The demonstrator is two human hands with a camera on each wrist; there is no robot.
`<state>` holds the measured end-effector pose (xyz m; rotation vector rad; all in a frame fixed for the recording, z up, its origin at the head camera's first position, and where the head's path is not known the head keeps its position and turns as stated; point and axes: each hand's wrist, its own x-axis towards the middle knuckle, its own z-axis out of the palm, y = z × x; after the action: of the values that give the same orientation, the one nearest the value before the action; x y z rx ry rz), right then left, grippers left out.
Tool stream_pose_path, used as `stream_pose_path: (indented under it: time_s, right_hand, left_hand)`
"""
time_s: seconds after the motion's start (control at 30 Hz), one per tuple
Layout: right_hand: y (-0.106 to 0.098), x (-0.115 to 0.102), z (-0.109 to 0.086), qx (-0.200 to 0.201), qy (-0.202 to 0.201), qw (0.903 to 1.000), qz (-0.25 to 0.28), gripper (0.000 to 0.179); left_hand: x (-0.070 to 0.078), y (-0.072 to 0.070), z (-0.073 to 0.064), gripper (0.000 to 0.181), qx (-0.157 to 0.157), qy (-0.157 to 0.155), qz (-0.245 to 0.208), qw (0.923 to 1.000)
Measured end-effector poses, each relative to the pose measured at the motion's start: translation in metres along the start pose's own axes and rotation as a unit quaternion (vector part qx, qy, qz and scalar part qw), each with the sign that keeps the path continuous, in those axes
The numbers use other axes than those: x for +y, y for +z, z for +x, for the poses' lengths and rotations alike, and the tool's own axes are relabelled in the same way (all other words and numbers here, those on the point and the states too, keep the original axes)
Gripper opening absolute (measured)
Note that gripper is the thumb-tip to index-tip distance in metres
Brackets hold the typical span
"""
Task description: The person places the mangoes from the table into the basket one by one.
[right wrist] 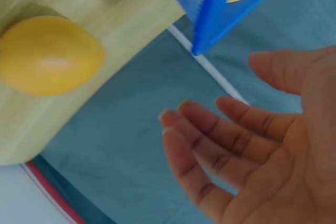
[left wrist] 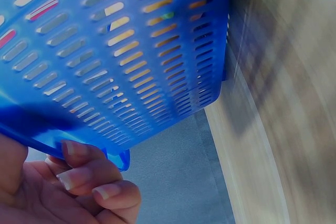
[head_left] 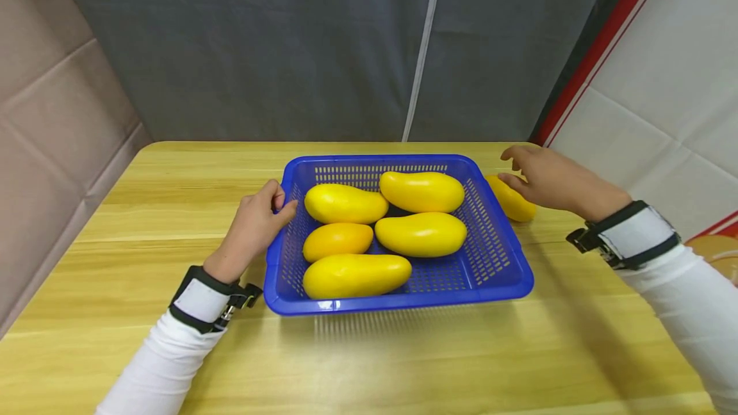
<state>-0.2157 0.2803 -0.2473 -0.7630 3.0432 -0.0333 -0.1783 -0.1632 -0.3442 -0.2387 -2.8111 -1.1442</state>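
Observation:
A blue plastic basket (head_left: 398,305) with slotted sides stands on the wooden table, holding several yellow mangoes (head_left: 421,234). At the basket's left side, my left hand (head_left: 254,226) pinches the rim, thumb over the top and fingers curled beneath it. The left wrist view shows those fingertips (left wrist: 79,177) under the lip of the slotted wall (left wrist: 115,56). My right hand (head_left: 544,178) hovers past the basket's right side, fingers relaxed and spread, holding nothing. Just under it lies a single mango (head_left: 515,202) on the table, partly hidden by the hand; the right wrist view shows this mango (right wrist: 50,56) apart from the fingers.
The wooden table (head_left: 144,255) reaches back to a grey fabric wall (head_left: 259,50). A pinkish panel (head_left: 46,114) stands on the left, and a white panel (head_left: 651,88) with a red border on the right. An orange shape (head_left: 715,252) shows at the right edge.

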Motion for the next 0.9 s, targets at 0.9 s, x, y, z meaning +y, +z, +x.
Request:
stream_pose_path:
  time_s: [0.9]
  right_hand:
    - [0.073, 0.045, 0.021, -0.066, 0.122, 0.9902, 0.016, 0.052]
  left_hand:
    - [-0.002, 0.001, 0.001, 0.024, 0.007, 0.009, 0.002, 0.9999]
